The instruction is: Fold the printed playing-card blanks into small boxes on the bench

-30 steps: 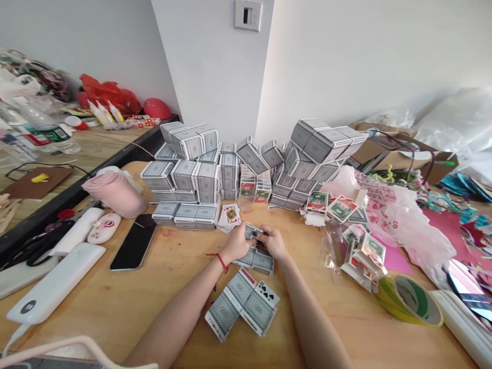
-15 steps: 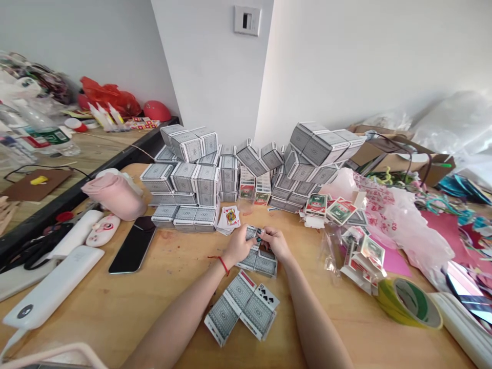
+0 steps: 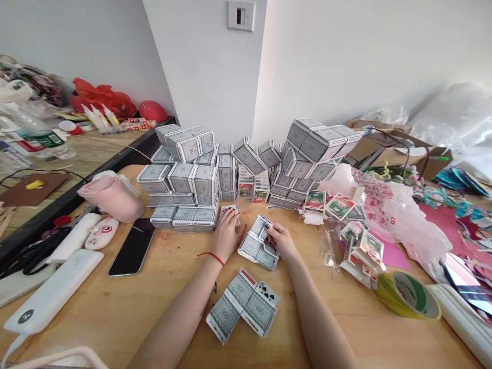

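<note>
Covering part of the loose cards [image 3: 224, 209] just below the middle of the frame, the left hand [image 3: 226, 233] lies palm down with its fingers slightly bent; whether it grips any card cannot be told. A red bracelet [image 3: 212, 255] circles that wrist. To its right, the right hand [image 3: 280, 240] is nearly closed, thumb and fingers pinching the upper right part of a folded card piece [image 3: 250, 247], which sits just below the centre of the frame, patterned backs showing.

Lower down, between the forearms, a second piece [image 3: 240, 296] lies on the desk [image 3: 165, 312], with a ten of spades face showing at its upper right and a red strip at its top.

Across the middle of the frame stand card blocks in two piles, a left pile [image 3: 184, 177] and a right pile [image 3: 315, 143], with a zigzag strip [image 3: 249, 155] between them above some card boxes [image 3: 260, 195]. A phone [image 3: 132, 251] and a power bank [image 3: 54, 289] lie at lower left. At lower right is a roll of tape [image 3: 409, 294], near opened boxes [image 3: 372, 246] and a crumpled plastic bag [image 3: 403, 215].
</note>
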A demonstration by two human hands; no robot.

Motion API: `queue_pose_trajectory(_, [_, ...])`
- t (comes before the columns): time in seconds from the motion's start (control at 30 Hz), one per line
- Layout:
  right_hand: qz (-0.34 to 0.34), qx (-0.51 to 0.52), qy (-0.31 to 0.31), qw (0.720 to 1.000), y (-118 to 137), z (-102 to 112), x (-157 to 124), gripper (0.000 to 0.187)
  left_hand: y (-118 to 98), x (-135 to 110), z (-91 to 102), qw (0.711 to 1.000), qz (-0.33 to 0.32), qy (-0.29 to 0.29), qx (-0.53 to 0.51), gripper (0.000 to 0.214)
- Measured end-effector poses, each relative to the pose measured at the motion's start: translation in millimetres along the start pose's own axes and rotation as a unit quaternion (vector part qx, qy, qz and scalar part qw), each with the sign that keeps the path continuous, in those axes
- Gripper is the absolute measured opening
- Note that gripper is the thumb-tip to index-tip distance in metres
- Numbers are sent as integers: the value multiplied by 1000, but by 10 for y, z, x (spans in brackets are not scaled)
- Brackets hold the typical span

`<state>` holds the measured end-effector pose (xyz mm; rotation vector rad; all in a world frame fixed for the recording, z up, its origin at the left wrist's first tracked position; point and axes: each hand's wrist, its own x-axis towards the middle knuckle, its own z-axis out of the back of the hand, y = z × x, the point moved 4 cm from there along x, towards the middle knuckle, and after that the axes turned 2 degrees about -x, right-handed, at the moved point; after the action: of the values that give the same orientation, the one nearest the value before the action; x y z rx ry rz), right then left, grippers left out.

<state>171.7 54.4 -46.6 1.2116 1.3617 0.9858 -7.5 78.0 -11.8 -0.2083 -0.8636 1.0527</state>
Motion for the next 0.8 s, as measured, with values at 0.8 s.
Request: queue_pose_trajectory(0.8, [-13, 37, -8, 999, -21, -1, -1, 38, -58, -32, 97, 997, -16, -72, 15, 23])
